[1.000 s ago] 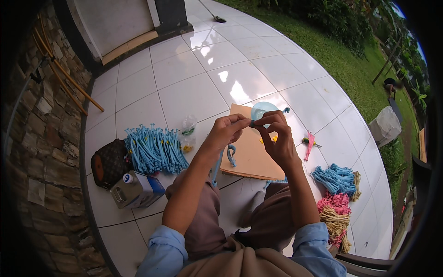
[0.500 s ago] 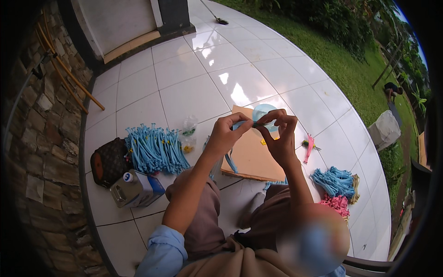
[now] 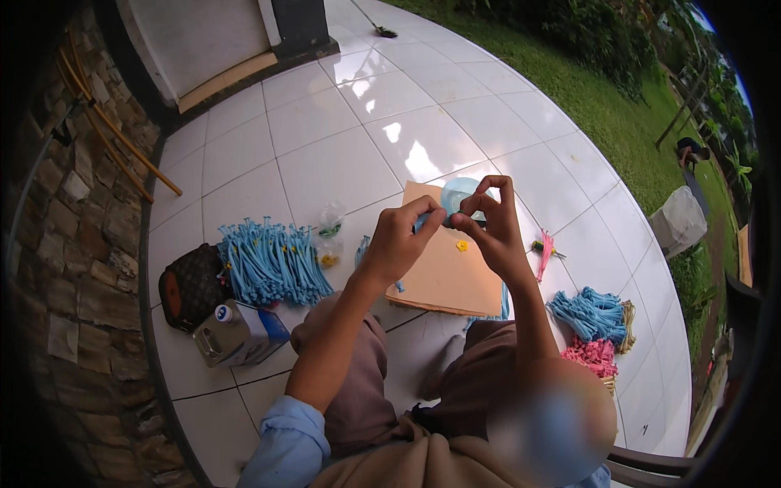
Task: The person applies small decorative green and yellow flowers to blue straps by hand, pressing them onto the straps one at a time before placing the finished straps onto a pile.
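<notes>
My left hand (image 3: 401, 237) pinches a light blue cord (image 3: 421, 221) between thumb and fingers, above a brown cardboard sheet (image 3: 439, 281). Close beside it, my right hand (image 3: 494, 226) is closed at the same piece, thumb against a bent finger. The tip between the hands is small and partly covered by the fingers. A small yellow flower-shaped piece (image 3: 462, 246) lies on the cardboard under my right hand. Just beyond the hands stands a translucent light blue bowl (image 3: 457, 189), partly hidden by my right fingers.
Left on the tiles are a pile of blue cords (image 3: 272, 262), a brown bag (image 3: 189, 286), a metal can (image 3: 232, 335) and clear plastic bags (image 3: 330, 224). Right lie pink cords (image 3: 546, 254) by a tool, a blue bundle (image 3: 592, 313) and a pink bundle (image 3: 592, 356).
My right hand's fingers have lifted and shifted a little, its index finger now raised higher. The blue strand hanging below my left hand shows less. The view has moved slightly.
</notes>
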A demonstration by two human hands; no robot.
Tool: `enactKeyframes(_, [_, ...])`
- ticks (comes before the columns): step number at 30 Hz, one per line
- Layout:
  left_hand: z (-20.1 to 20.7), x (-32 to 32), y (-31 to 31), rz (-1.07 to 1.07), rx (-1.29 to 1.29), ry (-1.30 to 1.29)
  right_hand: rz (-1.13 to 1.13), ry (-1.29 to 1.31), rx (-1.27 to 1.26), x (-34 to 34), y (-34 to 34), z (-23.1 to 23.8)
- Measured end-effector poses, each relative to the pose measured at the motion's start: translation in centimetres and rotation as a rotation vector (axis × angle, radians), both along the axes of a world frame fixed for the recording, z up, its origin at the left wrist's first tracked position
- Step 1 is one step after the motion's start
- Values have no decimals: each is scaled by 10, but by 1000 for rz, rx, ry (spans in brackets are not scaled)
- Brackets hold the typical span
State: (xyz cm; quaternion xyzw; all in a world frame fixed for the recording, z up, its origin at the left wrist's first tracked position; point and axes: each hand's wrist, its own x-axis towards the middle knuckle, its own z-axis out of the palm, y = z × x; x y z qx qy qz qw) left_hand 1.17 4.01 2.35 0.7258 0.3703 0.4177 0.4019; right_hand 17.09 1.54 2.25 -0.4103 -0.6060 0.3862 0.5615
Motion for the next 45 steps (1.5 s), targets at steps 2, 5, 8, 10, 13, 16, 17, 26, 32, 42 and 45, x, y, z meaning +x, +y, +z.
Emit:
enactKeyframes(2, [1,0,0,7,-6,-9,13,71,37,-3,-1,0])
enactKeyframes(5, [2,1,1,6,-16,-24,4,124,74,-2,-1,-2])
enactKeyframes(8, [1,0,3,6,-11,-34,-32,47,129,-2,2,-5])
enactKeyframes(10, [0,-2,5,9,0,-44,-47,67,75,-3,2,-3])
enactKeyframes(13, [1,-8,6,56,98,-16,-64,192,-131,-7,0,8])
enactKeyframes(16, [-1,-15,6,69,116,29,-120,-124,-52,-17,2,1])
enactKeyframes(17, [-1,-19,7,84,110,59,-116,-122,-50,-19,4,0])
enactKeyframes(26, [1,-48,11,55,-29,-98,48,-90,8,-43,16,12])
enactKeyframes(32, [-11,-75,20,119,-19,-125,116,-36,-144,-53,22,9])
enactKeyframes(42, [-7,-106,26,45,-301,-605,-179,-44,147,-81,48,-37])
enactKeyframes(45, [-10,-110,34,16,-344,-848,356,206,-348,-107,36,-51])
